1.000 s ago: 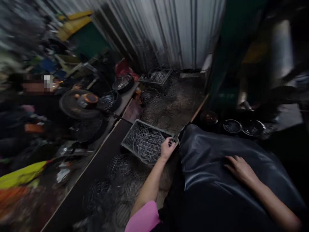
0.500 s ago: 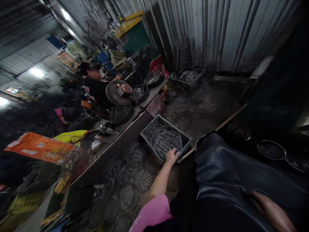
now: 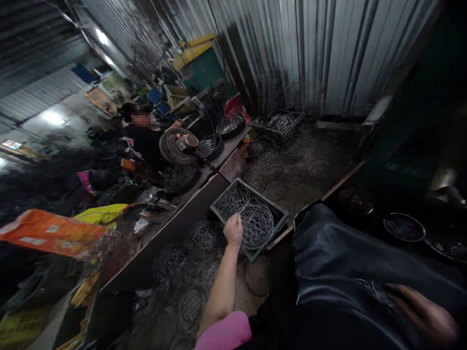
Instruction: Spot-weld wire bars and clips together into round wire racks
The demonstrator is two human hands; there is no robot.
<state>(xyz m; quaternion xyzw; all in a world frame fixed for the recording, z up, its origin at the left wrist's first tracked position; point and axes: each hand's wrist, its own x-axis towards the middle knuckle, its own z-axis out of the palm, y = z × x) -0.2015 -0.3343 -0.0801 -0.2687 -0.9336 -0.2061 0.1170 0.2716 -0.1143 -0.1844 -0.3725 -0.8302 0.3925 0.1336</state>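
Note:
My left hand (image 3: 233,229) reaches into a grey plastic crate (image 3: 273,237) on the floor, and its fingers curl over one of the round wire guards (image 3: 259,221) piled inside. My right hand (image 3: 425,318) lies blurred at the lower right on the shiny black apron (image 3: 328,253) over my lap. A bit of wire mesh (image 3: 379,293) shows beside it; whether the hand holds it I cannot tell.
More wire guards (image 3: 197,240) lie loose on the floor beside a dark board (image 3: 171,231). A second crate (image 3: 280,121) stands by the corrugated metal wall (image 3: 310,48). Another person (image 3: 146,141) sits at the left behind a fan (image 3: 177,145). Dark bowls (image 3: 403,226) stand at the right.
My left hand moved from the crate's near right corner leftward onto the wire guards inside. The view swung left, and my right hand now lies at the frame's lower right corner.

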